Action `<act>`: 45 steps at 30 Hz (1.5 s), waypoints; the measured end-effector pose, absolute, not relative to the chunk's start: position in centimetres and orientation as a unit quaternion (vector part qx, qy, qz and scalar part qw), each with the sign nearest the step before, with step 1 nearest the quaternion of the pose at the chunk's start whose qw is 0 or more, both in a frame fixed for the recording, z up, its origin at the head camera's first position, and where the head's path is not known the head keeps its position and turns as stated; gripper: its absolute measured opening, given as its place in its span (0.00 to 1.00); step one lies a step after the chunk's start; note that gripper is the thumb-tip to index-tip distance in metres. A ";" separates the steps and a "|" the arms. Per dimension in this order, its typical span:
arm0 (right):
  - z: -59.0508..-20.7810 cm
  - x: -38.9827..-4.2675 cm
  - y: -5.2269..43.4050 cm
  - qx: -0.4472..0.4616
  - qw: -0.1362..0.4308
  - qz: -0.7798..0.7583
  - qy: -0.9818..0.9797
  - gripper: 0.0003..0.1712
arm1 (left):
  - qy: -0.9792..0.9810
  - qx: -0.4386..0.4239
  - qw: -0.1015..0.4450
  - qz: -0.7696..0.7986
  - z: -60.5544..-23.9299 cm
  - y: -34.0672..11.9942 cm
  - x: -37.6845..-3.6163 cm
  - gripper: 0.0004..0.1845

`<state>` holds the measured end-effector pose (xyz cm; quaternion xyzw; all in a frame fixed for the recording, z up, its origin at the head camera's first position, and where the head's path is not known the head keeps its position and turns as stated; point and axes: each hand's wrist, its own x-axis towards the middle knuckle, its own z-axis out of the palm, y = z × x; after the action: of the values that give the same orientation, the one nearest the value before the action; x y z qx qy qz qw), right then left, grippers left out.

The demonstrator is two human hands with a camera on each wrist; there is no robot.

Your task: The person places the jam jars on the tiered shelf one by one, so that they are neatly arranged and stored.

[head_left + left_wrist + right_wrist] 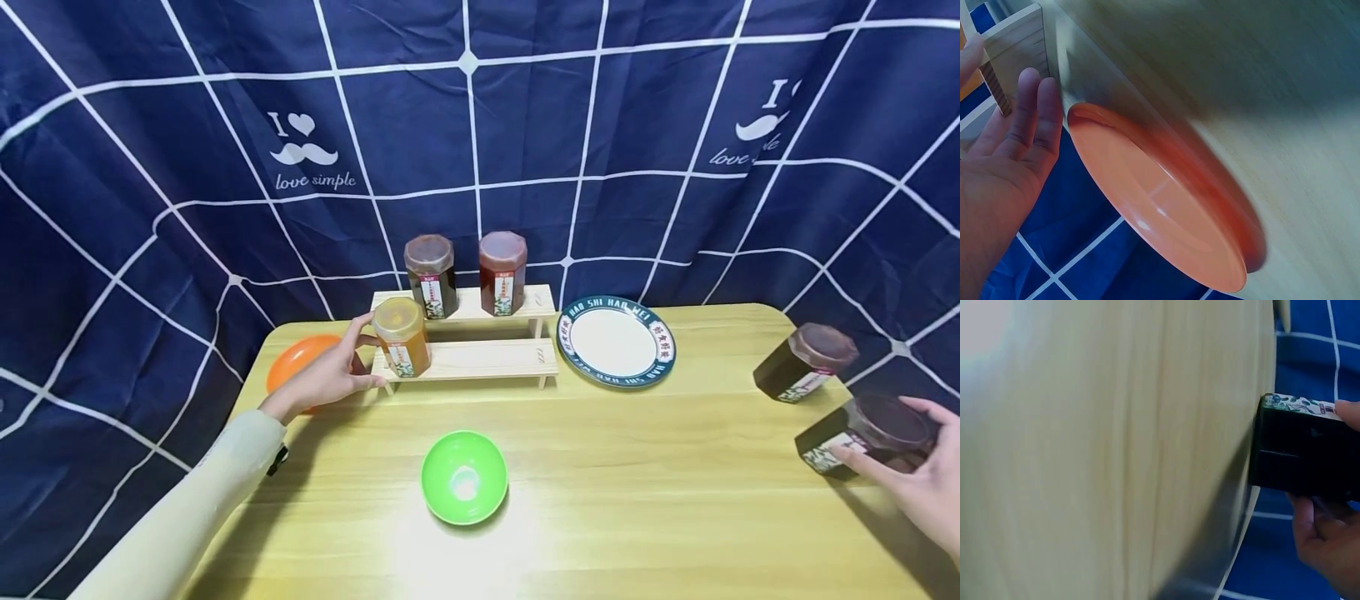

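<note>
Yellow-lidded amber jar (402, 337): on wooden step shelf's (480, 358) lower tier, touched by spread left hand (327, 377).
Dark brown-lidded jar (870, 434): at desk's (600, 492) right edge, gripped by right hand (918, 479).

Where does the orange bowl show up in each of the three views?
Head: orange bowl at the table's left edge, partly behind the left hand.
Left wrist: fills the frame's centre, beside the hand's fingers.
Right wrist: not in it.
Shared landmark: the wooden table.
</note>
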<state>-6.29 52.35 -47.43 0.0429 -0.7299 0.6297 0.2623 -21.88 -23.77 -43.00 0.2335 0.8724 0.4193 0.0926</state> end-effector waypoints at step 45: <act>-37.9 -11.0 26.2 0.145 0.092 0.421 -0.891 0.62 | 0.873 0.232 0.093 0.419 -42.9 -23.5 -21.9 0.57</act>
<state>-10.96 26.22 -37.85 0.1448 -0.8907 0.4208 0.0922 -21.94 -23.52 -42.94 0.2321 0.8729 0.4190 0.0933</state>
